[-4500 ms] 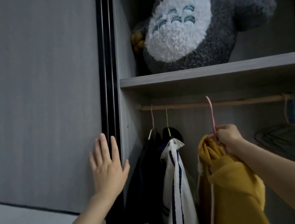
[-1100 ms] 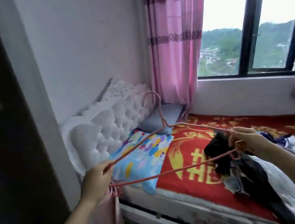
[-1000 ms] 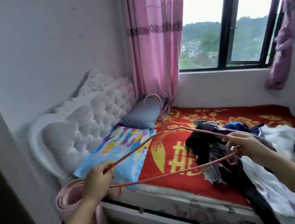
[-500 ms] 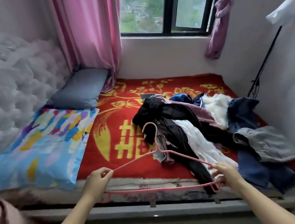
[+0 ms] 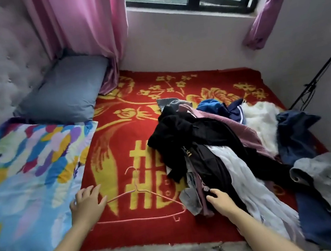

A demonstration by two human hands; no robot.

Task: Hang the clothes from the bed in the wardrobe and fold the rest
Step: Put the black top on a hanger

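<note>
left hand (image 5: 87, 206) spread beside pink hanger (image 5: 135, 219) on blanket (image 5: 120, 144) | right hand (image 5: 219, 199) on clothes pile (image 5: 205, 141), grip unclear

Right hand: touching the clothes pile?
Touching. The head view shows the right hand lying on dark fabric at the near edge of the pile, with no gap between them.

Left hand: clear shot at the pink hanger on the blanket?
Probably yes. The left hand lies open beside the hanger's left end. The hanger lies flat on the bare red blanket with nothing over it. The clothes pile sits off its right end.
</note>
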